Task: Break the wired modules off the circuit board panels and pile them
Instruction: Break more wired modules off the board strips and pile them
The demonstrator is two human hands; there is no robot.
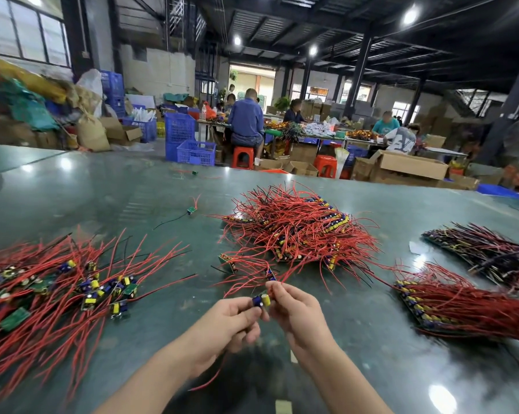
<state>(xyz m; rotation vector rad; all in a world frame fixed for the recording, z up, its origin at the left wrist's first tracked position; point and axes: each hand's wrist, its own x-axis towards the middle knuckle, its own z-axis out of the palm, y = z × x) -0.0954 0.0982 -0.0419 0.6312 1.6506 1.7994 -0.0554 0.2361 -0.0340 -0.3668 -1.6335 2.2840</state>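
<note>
Both hands meet over the near edge of the green table (372,324), pinching one small piece between them: the left hand (225,324) curls its fingers round a wired module (261,300) with a blue part and a yellow-banded capacitor, while the right hand (297,312) pinches the same piece from the other side with thumb and forefinger. This looks like the snapping step itself — whether the module is already free of its strip I cannot tell, since the fingers hide the joint. A red lead hangs down below the left wrist. The next move probably calls for a short bend at the joint, then a toss to the left, where the pile of separated modules (73,288) lies with leads fanned out. Ahead sits the big tangle of unbroken panels (300,231), and further panel stacks (461,306) lie to the right — their red wires trail toward the hands and could snag. A stray module (191,210) lies alone farther back.
</note>
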